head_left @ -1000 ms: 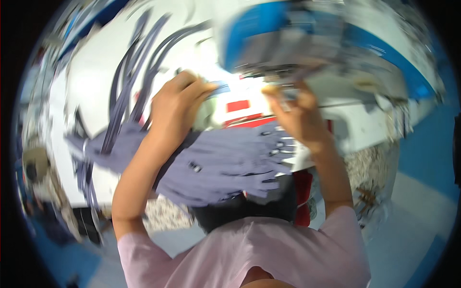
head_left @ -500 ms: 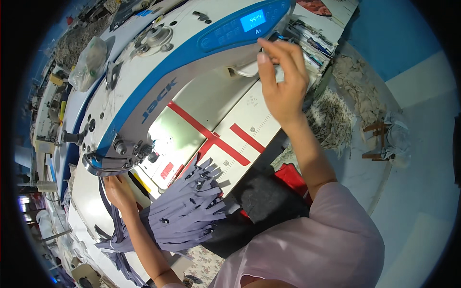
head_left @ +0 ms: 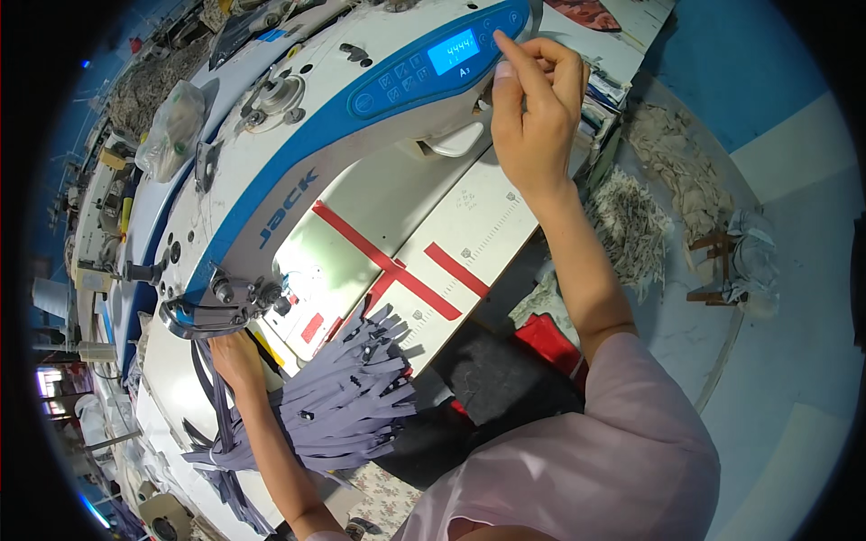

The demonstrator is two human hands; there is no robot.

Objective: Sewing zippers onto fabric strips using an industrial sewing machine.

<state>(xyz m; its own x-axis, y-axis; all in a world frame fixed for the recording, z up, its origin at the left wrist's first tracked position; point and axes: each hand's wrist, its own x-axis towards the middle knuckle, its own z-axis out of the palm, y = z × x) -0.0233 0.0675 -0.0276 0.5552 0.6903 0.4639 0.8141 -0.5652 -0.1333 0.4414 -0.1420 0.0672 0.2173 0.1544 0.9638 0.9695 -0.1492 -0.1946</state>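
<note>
Looking down on a white-and-blue sewing machine (head_left: 298,158), set slantwise on a white surface (head_left: 179,371). Finding a fanned bundle of grey-purple fabric strips (head_left: 338,406) on the near side of the machine, close to its needle end, with free ends spread toward the machine's bed. Noticing a blue control panel (head_left: 406,79) on the machine's arm, at the end opposite the needle. Seeing the right hand (head_left: 541,113) there, forefinger stretched to the small buttons, thumb apart, other fingers loosely bent and holding nothing; cannot tell pressing from hovering. Seeing the left hand (head_left: 239,361) tucked beside the machine's needle end, fingers hidden behind it; cannot tell how far spread, or whether closed on a strip. Judging the step in hand to be a setting at the panel, and calling next, probably, for a light, exact touch on one button without disturbing the bundle. Noting bold dark lettering (head_left: 289,207) along the machine's arm, apparently a maker's name, then bright digits on the panel's lit display (head_left: 453,52), and lastly fine ticks on the machine's bed, too small to read.
</note>
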